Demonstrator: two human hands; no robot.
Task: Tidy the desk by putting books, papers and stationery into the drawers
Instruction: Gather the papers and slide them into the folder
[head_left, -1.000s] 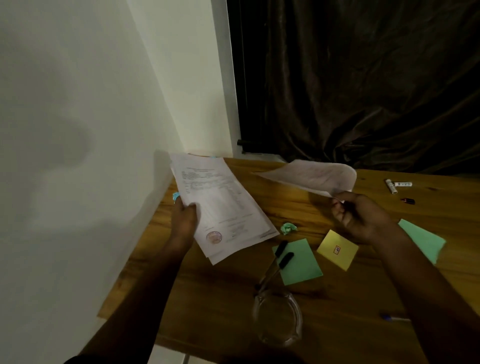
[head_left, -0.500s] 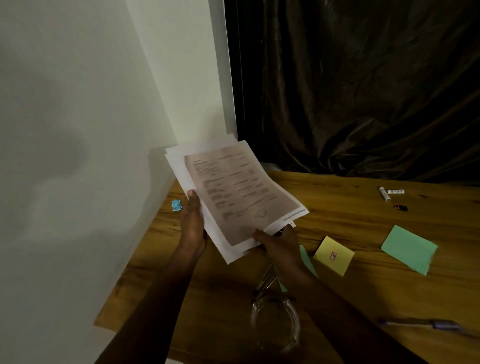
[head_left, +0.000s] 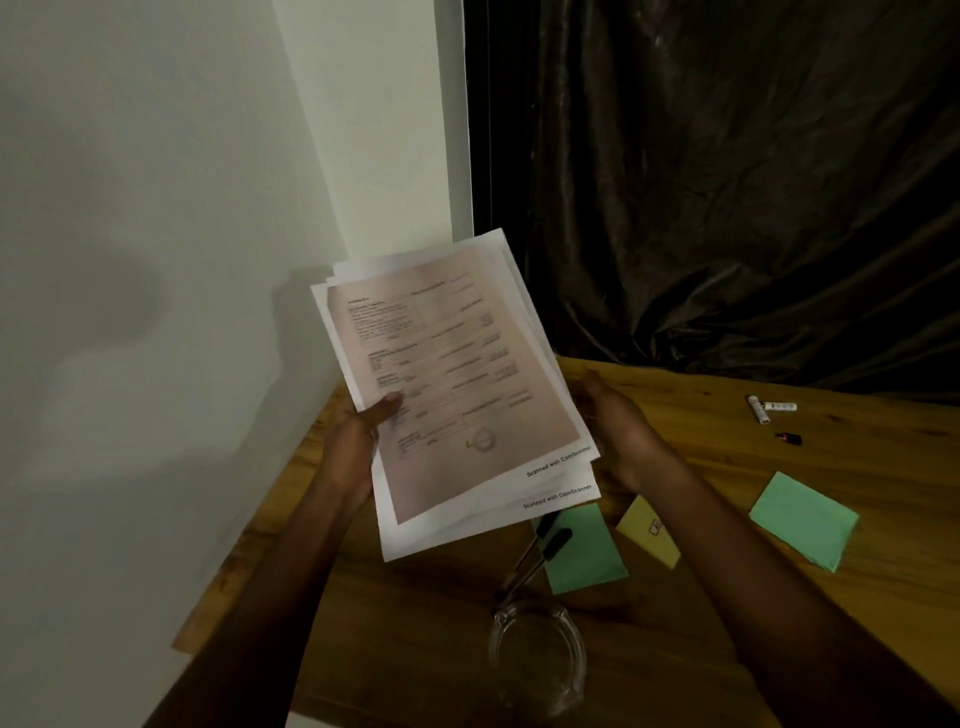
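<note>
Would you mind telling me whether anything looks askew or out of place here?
The paper stack held by the left hand is askew: its sheets are fanned, edges stepped at top and bottom. The right hand sits open beside it.

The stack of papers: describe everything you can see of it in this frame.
The stack of papers is several white printed sheets, loosely fanned. The top sheet shows a pinkish scanned page with blurred text, a round stamp and a "Scanned with CamScanner" footer. It is held tilted above the wooden desk, near the wall. The left hand grips its left edge, thumb on top; the right hand is open at its right edge.
</note>
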